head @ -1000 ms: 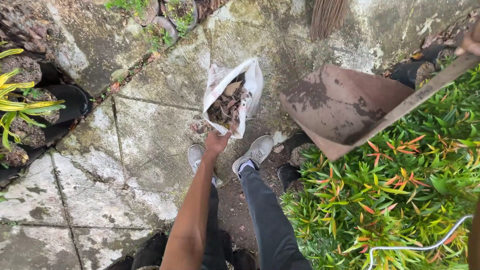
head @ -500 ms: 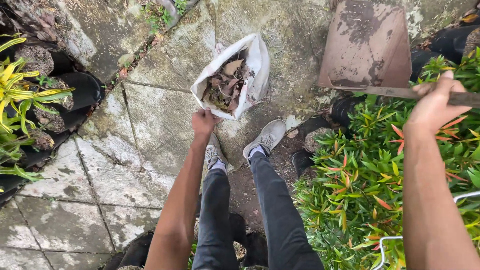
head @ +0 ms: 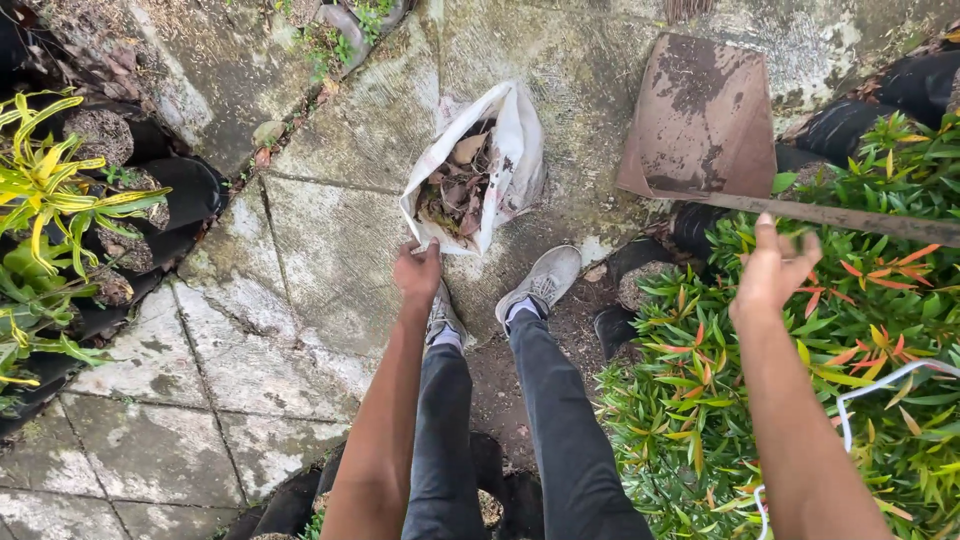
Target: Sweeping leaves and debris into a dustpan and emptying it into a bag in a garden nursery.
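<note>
The white woven plastic sack (head: 478,170) of dry brown leaves, at upper centre, was pinched at its near rim by the left hand (head: 417,272), so its mouth was held open. The right hand (head: 772,268) was spread, seemingly just clear of the rusty metal dustpan's (head: 700,115) long handle (head: 850,217). Mossy cracked concrete paving (head: 300,280) lay between potted shrubs (head: 860,340).

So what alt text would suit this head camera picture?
A person's left hand grips the rim of a white plastic sack of dry brown leaves on mossy concrete paving. Their open right hand hovers beside a rusty brown long-handled dustpan.
</note>
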